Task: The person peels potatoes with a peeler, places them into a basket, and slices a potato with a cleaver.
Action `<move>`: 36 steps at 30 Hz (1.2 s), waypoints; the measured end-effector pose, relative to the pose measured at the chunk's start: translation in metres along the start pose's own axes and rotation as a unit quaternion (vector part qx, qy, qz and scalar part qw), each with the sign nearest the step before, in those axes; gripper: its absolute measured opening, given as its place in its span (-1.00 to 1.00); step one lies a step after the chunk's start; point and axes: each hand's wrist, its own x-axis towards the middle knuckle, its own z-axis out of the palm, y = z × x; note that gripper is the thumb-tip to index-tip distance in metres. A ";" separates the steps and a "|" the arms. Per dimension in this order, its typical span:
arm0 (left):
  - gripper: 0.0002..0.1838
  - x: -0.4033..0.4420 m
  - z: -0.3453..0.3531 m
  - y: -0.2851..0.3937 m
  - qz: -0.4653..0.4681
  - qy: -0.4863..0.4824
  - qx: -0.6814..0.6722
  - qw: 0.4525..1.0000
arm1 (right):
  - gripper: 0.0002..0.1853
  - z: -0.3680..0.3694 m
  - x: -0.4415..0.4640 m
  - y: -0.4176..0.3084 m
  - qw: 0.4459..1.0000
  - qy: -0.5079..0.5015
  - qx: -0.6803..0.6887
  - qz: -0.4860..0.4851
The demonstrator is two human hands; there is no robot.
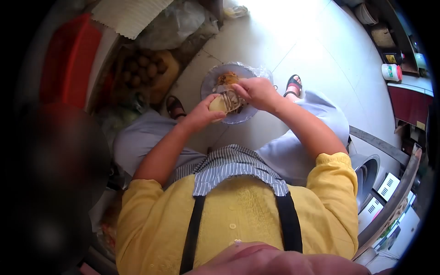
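My left hand [205,109] is closed around a pale yellow peeled potato [217,105], over a round bin. My right hand [258,93] is closed on a tool that looks like a peeler [228,100]; its metal part lies against or just beside the potato, and its handle is mostly hidden by my fingers. Beneath both hands stands the round bin [207,82], lined with a clear plastic bag. Orange-brown scraps [228,77] and darker peelings lie inside it.
At left, brown potatoes [143,68] lie in a yellow bag near a red plastic basket [68,64]. Clear plastic bags [172,27] sit behind them. My sandalled feet [293,85] flank the bin. A metal basin [366,176] and a shelf with a white jar [391,72] stand at right.
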 end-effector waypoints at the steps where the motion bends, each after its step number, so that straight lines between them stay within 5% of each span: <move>1: -0.39 0.002 -0.001 -0.002 0.005 -0.009 0.012 1.000 | -0.62 0.001 -0.001 -0.004 1.000 -0.003 -0.005 -0.003; 8: -0.26 -0.004 -0.003 -0.001 -0.014 -0.039 -0.099 0.994 | -0.59 0.012 0.004 0.044 0.995 0.031 -0.082 0.053; 10: -0.29 -0.003 -0.005 0.002 -0.016 -0.047 -0.110 0.993 | -0.59 0.016 0.004 0.039 0.994 0.063 -0.035 0.085; 13: -0.46 0.004 -0.004 -0.011 -0.046 -0.023 -0.131 0.990 | -0.60 0.018 0.001 0.013 0.998 0.049 -0.044 0.002; 16: -0.47 -0.002 -0.003 0.000 -0.067 -0.076 -0.209 0.973 | -0.60 0.028 0.002 0.043 0.991 0.017 -0.111 0.072; 22: -0.35 0.001 -0.008 -0.006 -0.072 -0.029 -0.169 0.983 | -0.60 0.024 0.006 0.025 0.994 0.009 -0.012 0.108; 24: -0.36 0.003 -0.003 -0.004 -0.067 -0.038 -0.131 0.988 | -0.58 0.025 0.002 0.018 0.999 -0.002 -0.007 0.045; 28: -0.36 -0.004 -0.004 0.006 -0.060 -0.057 -0.108 0.991 | -0.59 0.018 0.009 0.059 0.990 -0.002 -0.013 0.137; 34: -0.38 0.004 -0.002 0.006 -0.079 -0.018 0.042 0.996 | -0.58 0.021 0.006 0.020 0.999 -0.038 0.004 0.020; 36: -0.38 0.001 0.002 0.009 -0.047 -0.006 0.097 0.994 | -0.59 0.025 0.009 0.043 0.998 -0.022 0.016 0.051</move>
